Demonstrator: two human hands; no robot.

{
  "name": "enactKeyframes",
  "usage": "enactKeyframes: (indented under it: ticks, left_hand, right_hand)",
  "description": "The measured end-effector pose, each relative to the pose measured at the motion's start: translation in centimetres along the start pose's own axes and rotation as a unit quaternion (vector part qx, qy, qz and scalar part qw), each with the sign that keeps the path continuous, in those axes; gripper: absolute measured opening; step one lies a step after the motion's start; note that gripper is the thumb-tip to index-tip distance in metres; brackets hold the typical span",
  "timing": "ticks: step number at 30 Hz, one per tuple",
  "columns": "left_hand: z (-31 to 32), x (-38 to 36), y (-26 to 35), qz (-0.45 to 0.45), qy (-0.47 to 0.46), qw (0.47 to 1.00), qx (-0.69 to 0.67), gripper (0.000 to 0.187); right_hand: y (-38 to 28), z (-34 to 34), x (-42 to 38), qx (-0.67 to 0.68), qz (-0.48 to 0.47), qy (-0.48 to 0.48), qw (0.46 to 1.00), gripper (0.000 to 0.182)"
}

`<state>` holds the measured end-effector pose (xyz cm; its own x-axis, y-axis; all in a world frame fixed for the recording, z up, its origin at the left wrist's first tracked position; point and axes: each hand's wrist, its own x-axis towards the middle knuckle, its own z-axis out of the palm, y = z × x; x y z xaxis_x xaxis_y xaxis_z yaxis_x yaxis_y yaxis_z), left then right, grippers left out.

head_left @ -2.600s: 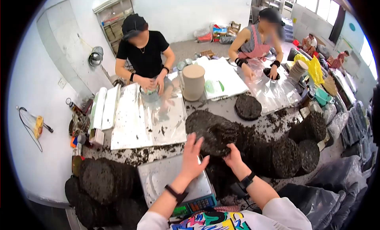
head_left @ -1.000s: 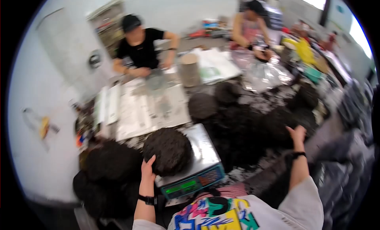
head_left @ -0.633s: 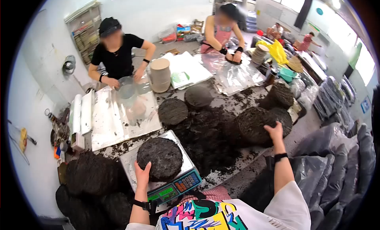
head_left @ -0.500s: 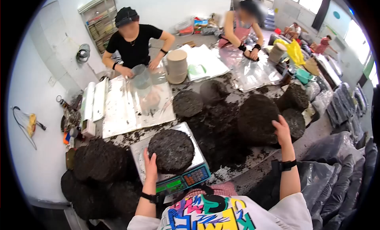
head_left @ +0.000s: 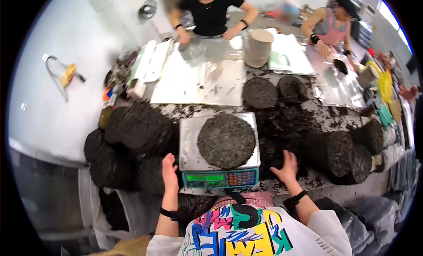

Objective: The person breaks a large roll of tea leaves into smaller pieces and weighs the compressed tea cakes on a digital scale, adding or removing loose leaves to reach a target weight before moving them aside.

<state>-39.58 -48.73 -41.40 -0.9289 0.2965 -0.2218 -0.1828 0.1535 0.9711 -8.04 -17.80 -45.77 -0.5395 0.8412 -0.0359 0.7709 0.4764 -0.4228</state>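
Black, the round cake (head_left: 226, 140) lies flat on the scale (head_left: 189, 141), which should read truest with nothing leaning on it, so the left hand (head_left: 170, 172) and right hand (head_left: 287, 168), both spread and empty, are well placed off its sides.

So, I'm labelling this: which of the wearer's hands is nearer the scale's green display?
Left. The left hand is just left of the green display; the right hand is farther, beyond the keypad.

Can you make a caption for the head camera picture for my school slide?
Left hand and right hand, both open, on either side of a scale with a dark, round slab on top.
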Motion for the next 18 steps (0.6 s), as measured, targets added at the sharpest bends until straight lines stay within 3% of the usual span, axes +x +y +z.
enactKeyframes:
  ticks: [1,2,4,6,8,10,12,15,16,18]
  left_hand:
    - [-0.6,-0.9,-0.2,-0.014,0.011,1.000,0.008,0.053]
    - [-1.1,-1.8,-0.3,-0.024,0.014,1.000,-0.003,0.052]
    - [-1.7,-3.1,-0.6,-0.040,0.026,0.999,-0.001,0.049]
    - [-1.9,-3.7,-0.9,-0.048,0.026,0.998,0.003,0.048]
    - [-1.7,-3.5,-1.0,-0.040,0.029,0.999,0.023,0.047]
    - [-0.7,-3.0,-0.1,-0.026,0.017,0.999,0.018,0.047]
    - [0.4,-2.2,0.7,-0.005,-0.006,1.000,0.026,0.047]
    - [2.2,-1.5,2.5,0.026,-0.045,0.998,0.030,0.044]
    - [2.7,-1.1,2.5,0.039,-0.059,0.997,0.039,0.043]
    - [3.3,0.1,1.0,0.070,-0.076,0.994,0.035,0.040]
  right_hand:
    - [1.9,1.6,-0.8,-0.081,0.088,0.021,0.993,0.097]
    - [4.9,2.9,-1.4,-0.037,0.092,0.094,0.991,0.097]
    - [9.1,6.3,-2.9,0.044,0.229,0.180,0.956,0.098]
    - [8.6,7.9,-3.6,0.117,0.329,0.156,0.924,0.097]
    - [5.7,8.1,-2.8,0.146,0.168,0.189,0.956,0.099]
    - [2.7,7.5,-1.8,0.097,0.086,0.150,0.980,0.094]
    - [2.0,7.5,-1.2,0.027,0.114,0.112,0.987,0.070]
    - [5.4,8.1,0.6,0.108,0.057,0.162,0.979,0.045]
    - [3.6,5.7,0.8,0.139,0.059,0.186,0.971,0.026]
    - [5.1,4.5,1.6,0.175,0.013,0.190,0.966,0.022]
